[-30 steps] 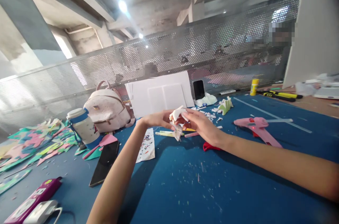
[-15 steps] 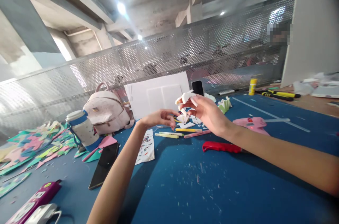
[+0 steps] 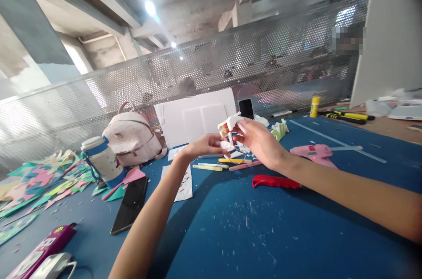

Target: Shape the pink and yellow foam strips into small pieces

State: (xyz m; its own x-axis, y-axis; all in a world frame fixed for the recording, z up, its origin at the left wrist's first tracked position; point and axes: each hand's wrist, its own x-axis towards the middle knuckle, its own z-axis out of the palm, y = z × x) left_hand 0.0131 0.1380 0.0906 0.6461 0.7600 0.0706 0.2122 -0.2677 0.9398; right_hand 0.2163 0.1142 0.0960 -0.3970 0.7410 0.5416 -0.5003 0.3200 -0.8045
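My right hand [image 3: 255,138] is raised over the blue table [image 3: 231,226], fingers pinched on a small white foam piece [image 3: 231,121]. My left hand [image 3: 204,145] is just below and left of it, fingers curled, touching a smaller white scrap [image 3: 227,145] that hangs under the foam piece. Several marker pens [image 3: 211,167] and white offcuts lie on the table under both hands. A red-handled knife [image 3: 273,181] lies beneath my right wrist.
A pink glue gun [image 3: 314,152] lies right of my hands. A pink backpack [image 3: 132,136], a bottle [image 3: 102,160], a black phone [image 3: 130,204], white foam boards [image 3: 198,116] and coloured scraps [image 3: 39,180] sit left and behind. A power strip [image 3: 42,250] is at bottom left. A perforated metal screen [image 3: 263,59] backs the table.
My right hand lifted the white foam piece up off the left hand, then the left hand rose to meet it again. The red knife came into full view.
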